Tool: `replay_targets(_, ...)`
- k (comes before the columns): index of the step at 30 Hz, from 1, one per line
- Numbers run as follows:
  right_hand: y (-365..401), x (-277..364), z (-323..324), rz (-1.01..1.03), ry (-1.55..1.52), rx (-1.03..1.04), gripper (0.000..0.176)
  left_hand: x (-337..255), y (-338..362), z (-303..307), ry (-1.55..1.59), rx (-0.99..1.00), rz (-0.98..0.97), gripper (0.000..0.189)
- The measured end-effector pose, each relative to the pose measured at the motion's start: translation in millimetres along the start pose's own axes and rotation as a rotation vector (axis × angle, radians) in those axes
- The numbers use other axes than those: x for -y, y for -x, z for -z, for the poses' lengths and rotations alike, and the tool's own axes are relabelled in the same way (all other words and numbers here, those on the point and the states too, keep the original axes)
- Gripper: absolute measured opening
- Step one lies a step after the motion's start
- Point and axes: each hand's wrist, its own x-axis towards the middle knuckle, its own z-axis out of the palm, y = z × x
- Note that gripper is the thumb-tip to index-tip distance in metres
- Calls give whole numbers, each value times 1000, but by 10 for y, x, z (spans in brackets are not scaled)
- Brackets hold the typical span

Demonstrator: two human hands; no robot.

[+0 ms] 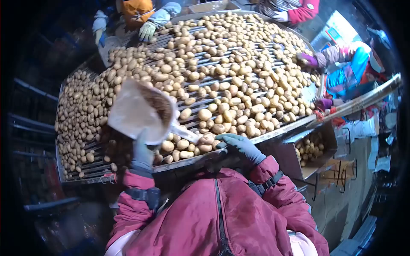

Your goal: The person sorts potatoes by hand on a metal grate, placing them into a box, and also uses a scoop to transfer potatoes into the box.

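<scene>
A white plastic scoop [141, 113] with a brown-stained inside is tilted over the potatoes at the left of the sorting grate. My left hand [143, 149], in a grey-green glove, grips the scoop by its near rim. The scoop's short handle [185, 133] points right, toward my other hand, with no fingers around it. My right hand [241, 147], gloved alike, lies over the grate's front edge with fingers stretched out. Its fingertips are beside a potato [206, 140] and partly hide what is under them.
Potatoes [239, 81] cover most of the barred grate [205, 104]. Co-workers' gloved hands reach in at the far left [147, 31], far side [280, 16] and right [307, 59]. A box of potatoes [294, 160] stands below the front rail at right. A wooden pole [367, 99] juts out there.
</scene>
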Motion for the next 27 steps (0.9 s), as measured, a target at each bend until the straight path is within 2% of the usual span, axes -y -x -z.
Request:
replay_targets(1,-10,-93,-86,-38,56,5,42,-165,-112,296,61,-63,-37,42)
replay_targets(3,-8,-556,-53,-773,-826,-183,44,-483,-384,924,166,-238,-139,44)
replay_targets(4,16,-582,-2,-733,-728,-329,43,-642,-362,1004,279,-162,-88,50)
replay_targets(5,31,-693,45,-682,-588,-417,41,-699,-424,1136,190,-275,-207,61)
replay_targets(6,23,-686,124,-693,-480,-460,42,-752,-392,1129,161,-296,-159,65)
replay_targets(8,40,-713,222,-719,-378,-501,43,-834,-144,785,85,-417,-86,68)
replay_targets(9,64,-780,237,-552,-43,-443,47,-701,-102,713,75,-423,-77,68)
replay_targets(10,81,-813,257,-372,285,-372,51,-561,-69,691,45,-292,-22,67)
replay_targets(11,117,-837,290,-379,278,-370,51,-443,-65,668,16,-162,31,66)
replay_targets(12,133,-805,359,-345,426,-267,54,-343,-113,623,-39,28,112,63)
replay_targets(13,151,-817,439,-307,573,-162,57,-201,76,212,-66,-63,69,60)
replay_targets(14,220,-1170,465,-325,599,-196,51,217,-551,935,350,326,294,48)
replay_targets(16,305,-1287,713,-289,767,-316,43,311,-22,-278,-476,198,-9,41)
replay_targets(17,359,-1471,830,-292,871,-363,42,412,-84,-446,-364,295,78,40)
replay_targets(18,381,-1539,996,-274,839,-365,42,589,-97,-783,-542,239,82,37)
replay_targets(19,367,-1607,1169,-252,809,-370,41,874,-153,-979,-603,402,-102,38)
replay_targets(20,356,-1744,1269,-352,776,-342,41,1138,-286,-1075,-993,619,-371,42)
replay_targets(21,281,-1742,1397,-397,767,-304,41,1065,39,-1643,-1109,545,-506,46)
replay_targets(23,142,-1685,1606,-550,749,-392,44,1713,-328,-1902,-1333,612,-889,52)
replay_targets(24,84,-1761,1675,-492,776,-545,41,1870,-322,-2049,-1478,633,-974,50)
replay_targets(25,77,-1800,1687,-496,769,-543,41,1956,-327,-2162,-1622,652,-1061,48)
replay_targets(27,-83,-1787,1644,-463,456,-705,37,2063,-542,-2082,-1878,629,-1089,47)
